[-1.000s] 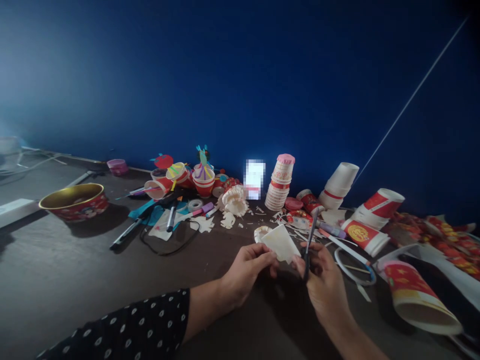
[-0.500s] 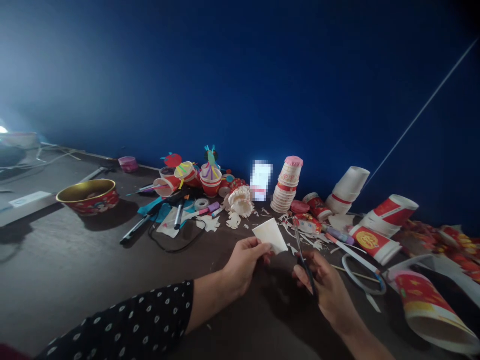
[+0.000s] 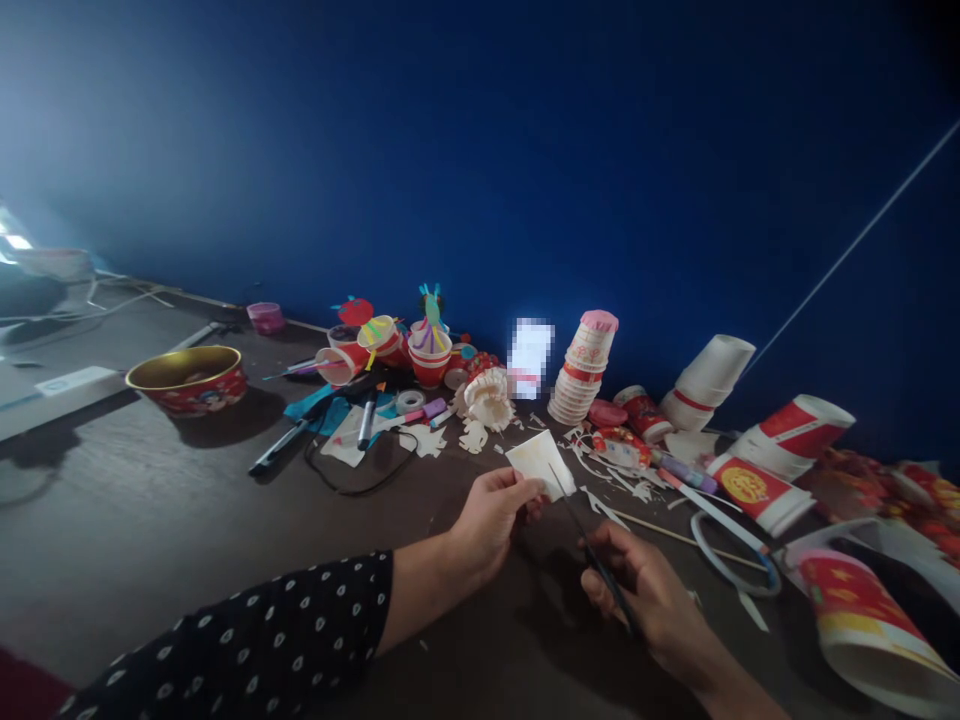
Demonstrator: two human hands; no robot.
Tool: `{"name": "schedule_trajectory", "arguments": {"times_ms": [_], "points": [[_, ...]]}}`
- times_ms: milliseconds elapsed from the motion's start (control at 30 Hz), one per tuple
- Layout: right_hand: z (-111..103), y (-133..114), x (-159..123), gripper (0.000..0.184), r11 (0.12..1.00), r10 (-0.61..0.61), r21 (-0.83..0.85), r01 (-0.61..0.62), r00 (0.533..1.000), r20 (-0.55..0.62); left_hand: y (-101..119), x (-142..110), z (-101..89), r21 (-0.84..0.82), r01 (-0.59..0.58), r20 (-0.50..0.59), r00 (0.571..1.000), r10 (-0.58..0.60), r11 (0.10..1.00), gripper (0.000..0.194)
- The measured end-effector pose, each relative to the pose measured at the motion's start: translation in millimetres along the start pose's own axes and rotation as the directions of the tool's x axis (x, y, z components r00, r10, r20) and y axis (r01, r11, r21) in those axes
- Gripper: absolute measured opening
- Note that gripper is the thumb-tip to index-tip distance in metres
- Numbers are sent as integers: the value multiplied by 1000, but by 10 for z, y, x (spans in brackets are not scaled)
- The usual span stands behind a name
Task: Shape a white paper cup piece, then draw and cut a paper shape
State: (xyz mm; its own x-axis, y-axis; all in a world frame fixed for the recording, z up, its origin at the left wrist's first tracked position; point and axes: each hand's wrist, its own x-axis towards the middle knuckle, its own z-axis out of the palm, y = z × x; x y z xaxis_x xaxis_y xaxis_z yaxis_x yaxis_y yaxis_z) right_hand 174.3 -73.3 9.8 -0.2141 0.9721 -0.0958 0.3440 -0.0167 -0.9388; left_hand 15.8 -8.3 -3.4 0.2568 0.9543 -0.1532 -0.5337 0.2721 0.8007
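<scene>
Between thumb and fingers, my left hand (image 3: 496, 518) pinches a small cream-white piece of paper (image 3: 537, 462) by its lower edge. My right hand (image 3: 637, 590) grips dark-handled scissors (image 3: 596, 560), their blades pointing up and left. The blades lie at the paper's right side, one of them crossing over its face. Whether they are cutting into it I cannot tell. White paper scraps (image 3: 602, 508) lie on the dark table just beyond the scissors.
A gold-lined red bowl (image 3: 187, 380) stands at left. Along the blue wall are decorated paper cups (image 3: 430, 358), markers (image 3: 367, 418), a glowing blurred screen (image 3: 530, 358) and a tall cup stack (image 3: 583, 368). Fallen cups (image 3: 874, 625) and a tape loop (image 3: 735, 555) are at right.
The scissors have swung left, from beside the paper to across its right part. My right hand has tilted with them. My left hand keeps hold of the paper, and the view has shifted slightly.
</scene>
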Motion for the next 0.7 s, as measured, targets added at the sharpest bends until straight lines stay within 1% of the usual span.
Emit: {"name": "schedule_trajectory", "arguments": {"times_ms": [100,233,467,700], "points": [[16,14,8,40,997,46,68,-47,999,14,-13,-2,-2,5,-2,13,1000,2,1000,16],[32,0,11,43,989,87,118,-87,996,3,-6,-8,4,18,-13,25,1000,12,1000,17],[43,-46,-14,43,983,74,171,-71,997,-13,5,-29,14,32,9,32,999,-10,999,17],[30,-11,4,43,984,84,159,-82,996,-2,14,-40,21,35,8,34,999,-10,999,18]]}}
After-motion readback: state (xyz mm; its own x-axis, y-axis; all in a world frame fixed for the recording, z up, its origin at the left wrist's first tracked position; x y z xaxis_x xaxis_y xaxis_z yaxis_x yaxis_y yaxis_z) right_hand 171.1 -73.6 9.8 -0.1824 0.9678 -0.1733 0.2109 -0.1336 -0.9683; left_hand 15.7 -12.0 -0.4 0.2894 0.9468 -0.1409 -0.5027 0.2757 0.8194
